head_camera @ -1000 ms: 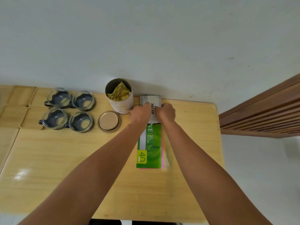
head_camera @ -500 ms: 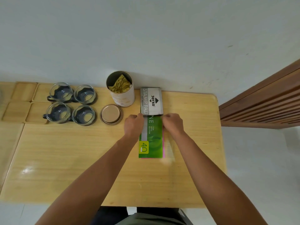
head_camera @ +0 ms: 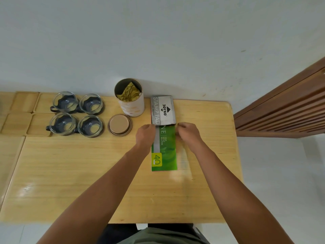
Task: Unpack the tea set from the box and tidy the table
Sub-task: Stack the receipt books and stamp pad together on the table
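Big light wooden worktop [head_camera: 70,182] fills my view, white wall behind it, wooden slatted panel [head_camera: 284,110] off to the right. Both my forearms reach in from the bottom edge.

Far left of the worktop: shallow wooden trays [head_camera: 22,110] laid side by side. Four glass tea cups [head_camera: 77,114] with dark holders stand two by two across the right-hand trays, each pair touching or nearly so.

Right of the cups, at the back edge: open cardboard tea canister [head_camera: 131,103], upright, crumpled gold foil pouch [head_camera: 130,93] inside. Its round lid [head_camera: 120,124] lies flat just in front of it, apart from the canister.

Just beside the canister on the right: grey JOYKO stamp pad tin [head_camera: 163,110], flat. Directly in front of it lies a green booklet [head_camera: 164,148] with a yellow "40" patch, its far end meeting or tucked under the tin; can't tell which.

My left hand [head_camera: 145,136] sits at the booklet's left edge, fingers curled down on it. My right hand [head_camera: 188,133] is at the booklet's right edge, fingers curled, tips by the tin's near corner. Can't tell whether either hand actually grips the booklet or only presses it.
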